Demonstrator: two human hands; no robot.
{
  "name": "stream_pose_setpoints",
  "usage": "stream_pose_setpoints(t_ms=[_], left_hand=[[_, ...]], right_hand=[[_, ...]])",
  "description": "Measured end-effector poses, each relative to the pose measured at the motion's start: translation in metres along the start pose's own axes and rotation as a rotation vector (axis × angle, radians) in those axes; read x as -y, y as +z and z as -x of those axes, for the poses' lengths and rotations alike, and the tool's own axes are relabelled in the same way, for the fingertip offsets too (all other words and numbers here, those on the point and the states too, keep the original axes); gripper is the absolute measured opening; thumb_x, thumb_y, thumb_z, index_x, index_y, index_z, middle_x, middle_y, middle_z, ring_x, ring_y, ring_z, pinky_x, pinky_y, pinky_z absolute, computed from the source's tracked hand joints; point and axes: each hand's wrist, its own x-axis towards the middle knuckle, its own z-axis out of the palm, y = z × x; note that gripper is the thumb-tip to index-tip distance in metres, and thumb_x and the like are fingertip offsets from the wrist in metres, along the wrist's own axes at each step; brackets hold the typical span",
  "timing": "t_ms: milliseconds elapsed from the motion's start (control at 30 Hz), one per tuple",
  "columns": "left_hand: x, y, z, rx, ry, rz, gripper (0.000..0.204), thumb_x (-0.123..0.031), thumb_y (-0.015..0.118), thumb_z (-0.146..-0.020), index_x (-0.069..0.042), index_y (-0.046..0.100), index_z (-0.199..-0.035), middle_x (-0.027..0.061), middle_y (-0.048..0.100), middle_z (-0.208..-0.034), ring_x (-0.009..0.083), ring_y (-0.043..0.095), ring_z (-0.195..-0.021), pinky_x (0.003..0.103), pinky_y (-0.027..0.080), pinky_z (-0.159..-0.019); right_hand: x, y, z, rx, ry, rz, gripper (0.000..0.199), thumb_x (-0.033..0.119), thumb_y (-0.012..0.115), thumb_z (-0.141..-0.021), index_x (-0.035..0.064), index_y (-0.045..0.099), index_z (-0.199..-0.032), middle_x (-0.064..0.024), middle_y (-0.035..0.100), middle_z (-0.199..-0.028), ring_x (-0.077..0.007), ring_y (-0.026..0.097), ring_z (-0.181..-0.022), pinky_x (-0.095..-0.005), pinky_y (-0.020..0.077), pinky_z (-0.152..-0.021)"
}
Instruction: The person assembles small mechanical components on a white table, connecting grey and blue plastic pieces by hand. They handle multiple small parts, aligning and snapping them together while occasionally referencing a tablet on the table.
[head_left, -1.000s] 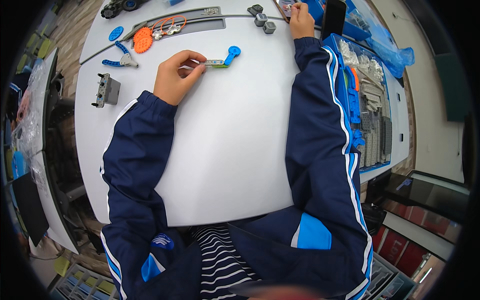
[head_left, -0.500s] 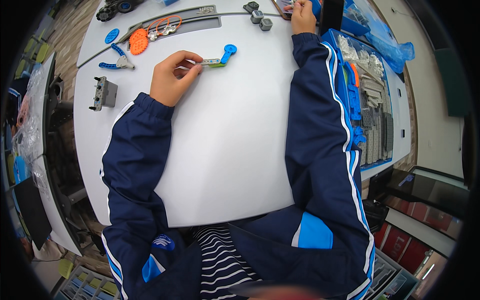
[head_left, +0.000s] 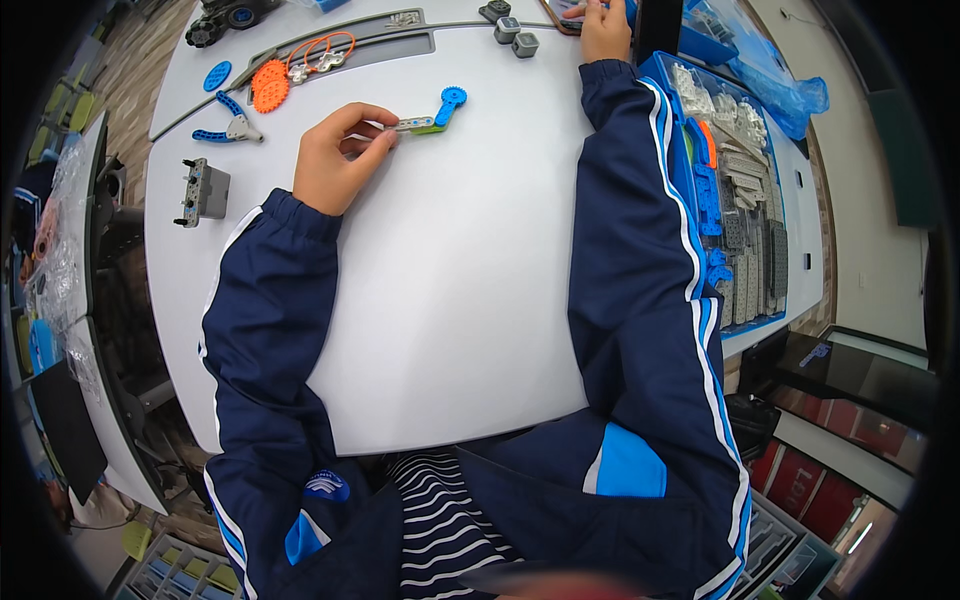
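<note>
Between the thumb and fingers of my left hand (head_left: 345,158) is the near end of a building-kit assembly. It is made of a light grey beam (head_left: 415,124), a green piece (head_left: 432,129) and a blue arm with a round toothed end (head_left: 452,98). The assembly is just above or on the white table; I cannot tell which. My right hand (head_left: 606,35) reaches to the far right, its fingers bent together over a dark flat object (head_left: 562,16). The upper picture edge cuts these fingers off, and what they hold is too small to make out.
Blue-handled pliers (head_left: 228,122), a grey block with black pegs (head_left: 205,190) and an orange gear (head_left: 271,86) lie to the left. Small grey cubes (head_left: 525,45) sit at the far side. A blue parts bin (head_left: 752,325) stands beside my right arm.
The table things have shifted slightly left and up in the picture. My left hand still pinches the beam; the fingers of my right hand have changed position slightly.
</note>
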Motion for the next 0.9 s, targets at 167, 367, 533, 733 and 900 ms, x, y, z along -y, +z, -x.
stream_pose_setpoints(t_ms=[167,367,533,733,900], left_hand=[[-0.001,0.000,0.000,0.002,-0.001,-0.019,0.017,-0.004,0.070,-0.089,0.001,0.069,-0.105,0.0068,0.070,-0.103,0.0130,0.067,-0.090,0.025,0.057,-0.078],[-0.001,0.000,0.000,0.004,-0.002,-0.027,0.016,-0.004,0.070,-0.089,0.001,0.069,-0.105,0.0067,0.070,-0.103,0.0130,0.067,-0.089,0.025,0.057,-0.078],[-0.001,-0.002,0.000,0.011,-0.003,-0.014,0.018,-0.005,0.070,-0.090,0.000,0.069,-0.107,0.0063,0.070,-0.105,0.0134,0.067,-0.094,0.025,0.057,-0.079],[0.005,-0.004,0.000,-0.018,0.021,0.172,0.024,-0.004,0.069,-0.091,-0.001,0.066,-0.114,0.0071,0.069,-0.113,0.0145,0.065,-0.104,0.027,0.055,-0.087],[0.009,-0.005,-0.001,-0.024,0.045,0.217,0.026,-0.005,0.069,-0.091,0.000,0.065,-0.116,0.0082,0.069,-0.115,0.0152,0.065,-0.106,0.028,0.055,-0.089]], right_hand=[[-0.005,0.003,-0.001,-0.129,-0.116,0.066,0.015,0.019,0.051,-0.102,0.0053,0.057,-0.103,-0.0183,0.070,-0.087,-0.0347,0.069,-0.076,-0.0418,0.0523,-0.069],[-0.003,-0.002,0.000,-0.157,-0.111,0.204,0.019,0.023,0.051,-0.101,0.0067,0.058,-0.106,-0.0234,0.068,-0.094,-0.0438,0.065,-0.090,-0.0483,0.0491,-0.075],[0.004,-0.005,0.001,-0.163,-0.077,0.196,0.020,0.025,0.050,-0.101,0.0078,0.058,-0.106,-0.0254,0.067,-0.095,-0.0459,0.063,-0.092,-0.0498,0.0481,-0.078],[0.005,-0.007,-0.001,-0.177,-0.073,0.204,0.020,0.024,0.050,-0.101,0.0068,0.059,-0.107,-0.0261,0.067,-0.097,-0.0457,0.064,-0.094,-0.0490,0.0481,-0.079],[0.011,-0.006,-0.001,-0.252,-0.179,0.180,0.021,0.023,0.053,-0.100,0.0049,0.059,-0.110,-0.0250,0.068,-0.099,-0.0434,0.065,-0.094,-0.0473,0.0490,-0.081]])
